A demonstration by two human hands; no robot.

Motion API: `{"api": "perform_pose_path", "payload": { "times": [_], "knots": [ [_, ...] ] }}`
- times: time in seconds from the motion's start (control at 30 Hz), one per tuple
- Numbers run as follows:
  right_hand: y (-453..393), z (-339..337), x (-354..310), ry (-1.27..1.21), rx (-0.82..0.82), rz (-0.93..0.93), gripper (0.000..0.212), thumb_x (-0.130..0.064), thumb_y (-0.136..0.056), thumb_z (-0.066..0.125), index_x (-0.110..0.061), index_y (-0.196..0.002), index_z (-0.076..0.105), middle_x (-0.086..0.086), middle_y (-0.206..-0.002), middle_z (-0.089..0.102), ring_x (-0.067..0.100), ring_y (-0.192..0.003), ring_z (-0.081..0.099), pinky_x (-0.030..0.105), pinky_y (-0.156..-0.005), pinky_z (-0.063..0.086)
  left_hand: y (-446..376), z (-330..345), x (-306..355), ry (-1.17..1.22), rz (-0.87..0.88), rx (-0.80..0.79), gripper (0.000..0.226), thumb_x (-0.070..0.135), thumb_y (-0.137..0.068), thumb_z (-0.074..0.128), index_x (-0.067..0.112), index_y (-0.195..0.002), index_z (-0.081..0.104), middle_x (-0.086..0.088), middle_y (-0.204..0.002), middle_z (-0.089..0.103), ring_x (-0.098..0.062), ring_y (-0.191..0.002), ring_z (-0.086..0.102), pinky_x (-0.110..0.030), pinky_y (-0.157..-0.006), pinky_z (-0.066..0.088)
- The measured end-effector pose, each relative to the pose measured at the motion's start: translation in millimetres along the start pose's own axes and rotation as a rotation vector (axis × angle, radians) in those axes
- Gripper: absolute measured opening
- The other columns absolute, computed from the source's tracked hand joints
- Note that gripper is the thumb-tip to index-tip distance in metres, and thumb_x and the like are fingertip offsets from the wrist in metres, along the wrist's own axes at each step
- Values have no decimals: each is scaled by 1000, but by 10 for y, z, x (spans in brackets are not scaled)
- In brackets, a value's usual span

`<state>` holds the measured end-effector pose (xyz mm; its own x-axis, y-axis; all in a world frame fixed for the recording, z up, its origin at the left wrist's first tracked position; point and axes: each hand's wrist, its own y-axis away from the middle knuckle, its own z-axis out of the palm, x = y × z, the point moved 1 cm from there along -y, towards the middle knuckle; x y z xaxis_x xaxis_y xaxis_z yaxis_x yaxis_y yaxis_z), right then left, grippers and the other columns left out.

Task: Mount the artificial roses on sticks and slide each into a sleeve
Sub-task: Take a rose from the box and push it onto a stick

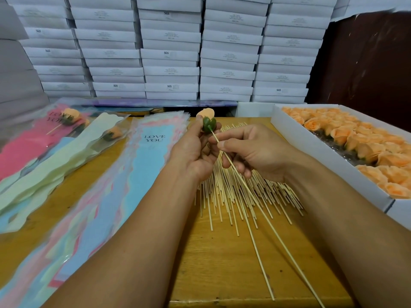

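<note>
Finished sleeved roses (69,117) lie at far left on the desk (222,263), with the stack of empty sleeves (153,138) beside them, apparently within reach for the next step. The left hand (195,150) pinches the rose (208,121) base-outward so its green cup faces the stick (255,201). The right hand (255,150) pinches that stick near its tip, likely for aim, over the loose stick pile (233,192); the box of roses (311,143) sits right.

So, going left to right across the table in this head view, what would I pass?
Sleeved roses → stack of empty sleeves → left hand holding a rose → right hand pinching a stick over the stick pile → white box of peach roses.
</note>
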<state>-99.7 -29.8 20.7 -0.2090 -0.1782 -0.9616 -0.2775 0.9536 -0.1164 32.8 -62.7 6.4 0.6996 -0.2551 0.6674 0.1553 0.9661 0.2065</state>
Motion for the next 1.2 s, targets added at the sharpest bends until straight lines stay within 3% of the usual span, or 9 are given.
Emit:
{"api": "perform_pose_path", "payload": {
  "times": [0.23, 0.6, 0.73, 1.2],
  "knots": [
    [10, 15, -17, 5, 13, 2, 17, -7, -99, 59, -16, -107, 71, 10, -64, 66, 9, -40, 50, 19, -35, 40, 10, 3, 10, -52, 46, 0, 27, 32, -98, 61, 6, -103, 69, -6, -82, 74, -9, -62, 63, -19, -61, 52],
    [-26, 6, 22, 54, 110, 55, 18, -9, -97, 65, 8, -96, 72, 14, -66, 66, 9, -40, 49, 19, -35, 39, 2, 9, -4, -96, 97, -5, 18, 21, -98, 61, 3, -102, 64, -11, -80, 70, -11, -61, 66, -20, -56, 52],
    [-42, 13, 48, 32, 118, 74, 14, -6, -97, 64, 5, -92, 72, 13, -64, 66, 9, -40, 49, 19, -35, 38, 2, 10, -4, -117, 109, -7, 16, 19, -99, 59, 4, -95, 64, -10, -74, 68, -10, -58, 65, -20, -56, 53],
    [-87, 89, 117, -1, 140, 110, 15, -2, -96, 63, 1, -83, 70, 11, -58, 66, 7, -37, 49, 17, -33, 36, -50, -45, -48, -134, 130, 63, 15, 15, -98, 61, 1, -100, 62, -7, -62, 68, -12, -55, 65, -21, -51, 54]
  ]
}}
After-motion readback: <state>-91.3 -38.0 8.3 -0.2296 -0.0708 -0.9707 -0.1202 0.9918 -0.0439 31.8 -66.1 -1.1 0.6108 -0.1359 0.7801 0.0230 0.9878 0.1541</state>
